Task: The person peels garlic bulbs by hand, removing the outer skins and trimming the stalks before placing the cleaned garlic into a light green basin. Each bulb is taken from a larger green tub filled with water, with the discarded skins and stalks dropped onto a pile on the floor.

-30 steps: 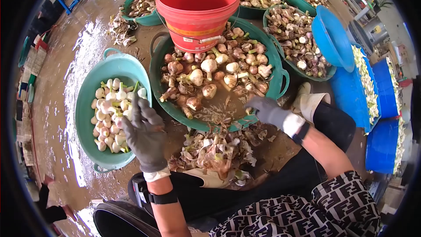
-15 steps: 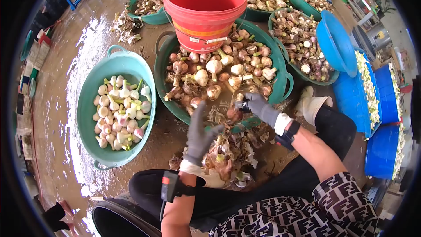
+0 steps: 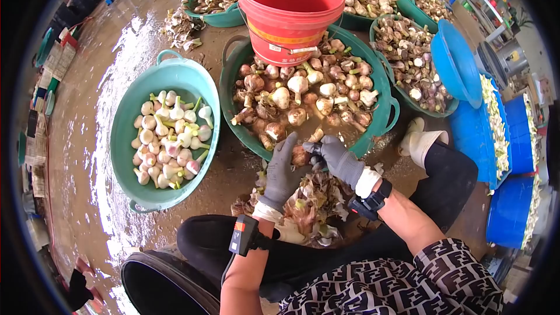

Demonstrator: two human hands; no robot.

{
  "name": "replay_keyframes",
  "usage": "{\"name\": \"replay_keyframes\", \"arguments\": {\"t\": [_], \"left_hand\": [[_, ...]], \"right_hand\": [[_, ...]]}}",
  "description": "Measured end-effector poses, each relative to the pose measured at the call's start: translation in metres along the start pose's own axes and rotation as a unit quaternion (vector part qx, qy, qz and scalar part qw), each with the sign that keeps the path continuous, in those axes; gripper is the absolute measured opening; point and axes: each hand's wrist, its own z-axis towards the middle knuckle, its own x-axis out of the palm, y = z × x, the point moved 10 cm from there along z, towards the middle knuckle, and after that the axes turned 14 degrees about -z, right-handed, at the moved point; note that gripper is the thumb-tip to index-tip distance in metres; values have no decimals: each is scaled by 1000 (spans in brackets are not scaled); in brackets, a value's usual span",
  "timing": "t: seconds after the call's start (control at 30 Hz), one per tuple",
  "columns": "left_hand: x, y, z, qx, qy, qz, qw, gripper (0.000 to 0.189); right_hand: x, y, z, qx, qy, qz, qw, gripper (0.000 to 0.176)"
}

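My left hand (image 3: 280, 175), in a grey glove, is closed around the left side of a brown-skinned garlic bulb (image 3: 300, 156) above the near rim of a green tub (image 3: 386, 84). From the other side, my gloved right hand (image 3: 340, 160) meets the bulb with curled fingers. Something small and dark shows under those fingers, too hidden to name. Unpeeled garlic (image 3: 280, 98) lies in murky water in the tub. Directly below my hands is a heap of peeled-off garlic skins (image 3: 306, 207).
Left stands a green basin (image 3: 119, 134) of cleaned white garlic. A red bucket (image 3: 286, 23) rises over the tub's far side. More tubs of garlic (image 3: 414, 64) stand behind. Blue bins (image 3: 507, 216) and a blue basin (image 3: 458, 64) are at right.
My left hand, open and apart before, has come up to the garlic bulb and closed on it. My right hand has drawn in closer to my left. The camera view has shifted slightly.
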Motion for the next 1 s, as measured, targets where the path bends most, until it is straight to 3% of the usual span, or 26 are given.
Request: {"name": "replay_keyframes", "arguments": {"t": [0.13,0.17,0.2,0.23,0.3,0.33,0.37,0.4,0.43,0.47,0.53,0.57,0.6,0.7,0.73,0.77,0.87,0.9,0.97,1.0], "left_hand": [[-6,1,-3,50,-23,-23,998,68],[-8,17,-4,-59,-44,-248,966,58],[1,33,-9,-164,-62,-456,873,50],[-2,37,-9,-164,-61,-456,873,50],[17,34,-11,-210,32,-672,710,40],[23,41,-12,-249,13,-682,687,38],[24,34,-10,-247,12,-682,688,38],[17,37,-11,-249,-38,-634,731,38],[7,42,-13,-250,-87,-582,769,37],[2,44,-8,-211,-81,-496,838,37],[-3,58,-14,-223,-114,-498,830,38],[-9,66,-19,-234,-148,-500,820,40],[-4,67,-20,-251,-99,-545,794,37],[-3,71,-19,-253,-109,-548,790,38],[-16,64,-13,-169,-133,-496,842,39],[-17,65,-13,-169,-132,-496,842,39],[-12,55,-9,-224,-105,-439,864,27],[-14,56,-10,-223,-107,-439,864,27],[-10,62,-15,-241,-105,-542,798,24],[-19,57,-8,-185,-120,-555,802,27]], "right_hand": [[-4,-6,0,-11,-3,78,997,18],[-3,1,1,-55,15,83,995,15],[-2,9,1,-99,32,88,991,14],[-3,8,2,-99,32,88,991,14],[-9,20,-5,-117,-34,-164,979,15],[-9,19,-5,-118,-33,-165,979,15],[-8,34,-11,-193,-61,-238,950,17],[-4,47,-20,-265,-89,-307,910,20],[-5,47,-20,-264,-88,-306,910,20],[-3,49,-24,-234,-77,-309,918,20],[-4,42,-21,-205,-67,-312,925,20],[2,25,-13,-187,30,-74,979,21],[9,17,-8,-157,125,168,965,22],[3,9,1,-138,117,223,958,15],[1,27,-11,-275,73,82,955,13],[1,32,-16,-275,73,83,955,13],[11,13,-18,-120,89,-22,988,12],[8,8,-14,-121,90,-23,988,12],[0,12,-16,-197,83,-34,976,11],[-8,33,-39,-272,25,-135,952,9]]}}
